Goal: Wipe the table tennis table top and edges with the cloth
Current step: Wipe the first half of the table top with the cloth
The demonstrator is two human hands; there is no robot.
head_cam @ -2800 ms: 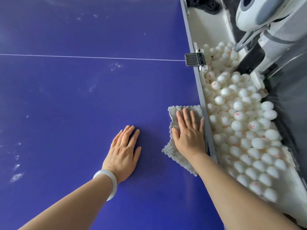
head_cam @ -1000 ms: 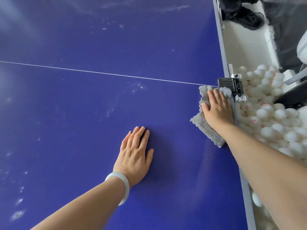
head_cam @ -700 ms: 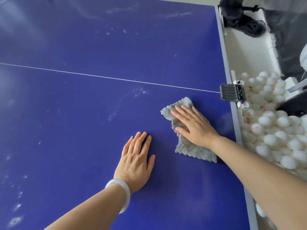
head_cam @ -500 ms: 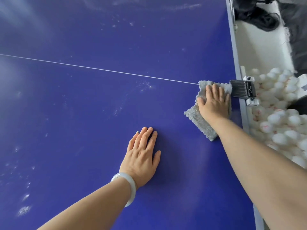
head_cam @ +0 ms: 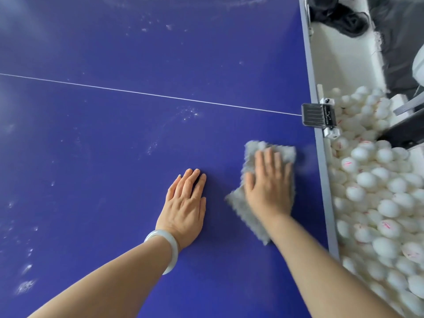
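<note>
i see my right hand (head_cam: pixel 267 187) spread flat, fingers straight, pressing the fluffy grey cloth (head_cam: pixel 250 207) onto the blue table tennis table top (head_cam: pixel 114 145), near its grey right edge (head_cam: pixel 322 171). my left hand (head_cam: pixel 185 205), white bangle (head_cam: pixel 171 249) at the wrist, lies flat and released on the bare surface just beside the cloth.

Table tennis practice room, club or training hall type. Blue table (head_cam: pixel 114 53) with a thin white line (head_cam: pixel 146 94) across it and a grey edge (head_cam: pixel 322 171) at 3 o'clock. Black clamp (head_cam: pixel 317 114) fixed on that edge at 2 o'clock. Beyond the edge, from 1 to 5 o'clock, a white tray (head_cam: pixel 337 56) heaped with white balls (head_cam: pixel 378 203), some marked red. Dark netting (head_cam: pixel 339 14) bundled at 1 o'clock.
</note>
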